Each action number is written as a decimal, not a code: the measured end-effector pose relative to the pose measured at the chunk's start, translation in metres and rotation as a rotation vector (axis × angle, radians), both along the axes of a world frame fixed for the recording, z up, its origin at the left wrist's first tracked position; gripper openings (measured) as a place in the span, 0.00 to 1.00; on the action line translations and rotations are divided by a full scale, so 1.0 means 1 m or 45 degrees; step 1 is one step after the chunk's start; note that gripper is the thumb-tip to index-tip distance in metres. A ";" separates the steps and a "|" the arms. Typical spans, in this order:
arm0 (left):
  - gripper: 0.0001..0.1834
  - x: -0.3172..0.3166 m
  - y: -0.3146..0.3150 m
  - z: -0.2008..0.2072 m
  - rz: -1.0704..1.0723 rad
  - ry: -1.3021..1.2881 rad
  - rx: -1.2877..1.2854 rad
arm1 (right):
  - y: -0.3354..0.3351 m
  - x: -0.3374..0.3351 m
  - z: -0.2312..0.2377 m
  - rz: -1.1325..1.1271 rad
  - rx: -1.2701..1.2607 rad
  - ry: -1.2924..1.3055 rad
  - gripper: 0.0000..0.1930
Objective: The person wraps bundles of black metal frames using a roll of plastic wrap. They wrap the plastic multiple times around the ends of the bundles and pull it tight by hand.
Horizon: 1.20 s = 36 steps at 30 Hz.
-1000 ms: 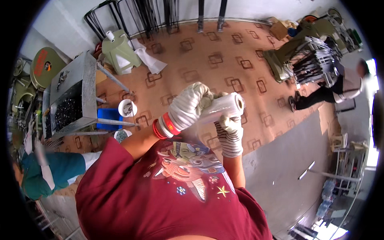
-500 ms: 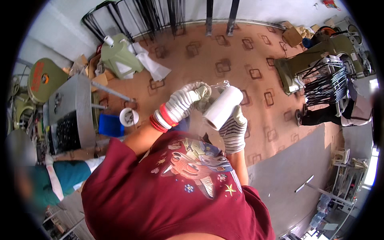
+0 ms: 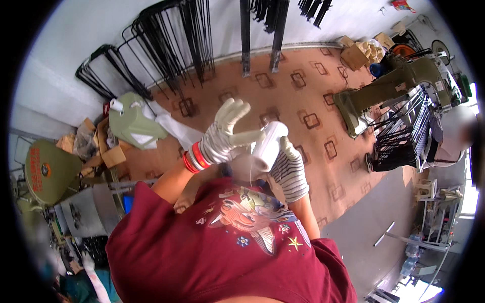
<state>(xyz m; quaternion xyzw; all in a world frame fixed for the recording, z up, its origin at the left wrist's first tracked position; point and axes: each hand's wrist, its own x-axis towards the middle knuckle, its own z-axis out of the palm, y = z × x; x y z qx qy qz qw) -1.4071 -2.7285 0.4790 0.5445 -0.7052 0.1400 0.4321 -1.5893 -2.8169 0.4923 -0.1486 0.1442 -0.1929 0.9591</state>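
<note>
A roll of white plastic film [image 3: 271, 145] is held tilted in front of my chest, its near end showing the hollow core. Wrapped round its right side and underside, my right hand [image 3: 291, 174] in a striped glove grips it. My left hand [image 3: 226, 132], also gloved and with red bands at the wrist, is open with fingers spread. Its thumb points at the roll's left side; whether it touches cannot be made out. A faint see-through strand of film [image 3: 251, 169] seems to hang near the roll's lower end.
Black metal frames [image 3: 169, 48] lean on the far wall. A pale green machine part [image 3: 134, 121] and cartons stand left, near a grey steel table [image 3: 93, 209]. At right, a person stands by an olive machine [image 3: 399, 83] and black rods [image 3: 404, 126]. Another person's arm shows lower left.
My left hand has opened from its pinch and spread its fingers. The roll has moved slightly left and lower, more upright. The whole view has turned, showing more of the far wall.
</note>
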 end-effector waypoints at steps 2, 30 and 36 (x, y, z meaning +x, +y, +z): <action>0.16 0.014 -0.023 0.017 -0.041 -0.059 0.001 | -0.016 0.013 0.002 0.025 -0.027 0.161 0.26; 0.04 0.059 -0.342 0.038 0.576 0.913 0.016 | -0.340 0.137 0.026 -0.116 -0.925 0.035 0.27; 0.05 0.118 -0.344 0.022 0.345 1.553 0.364 | -0.400 0.167 0.011 -0.083 -1.235 0.203 0.32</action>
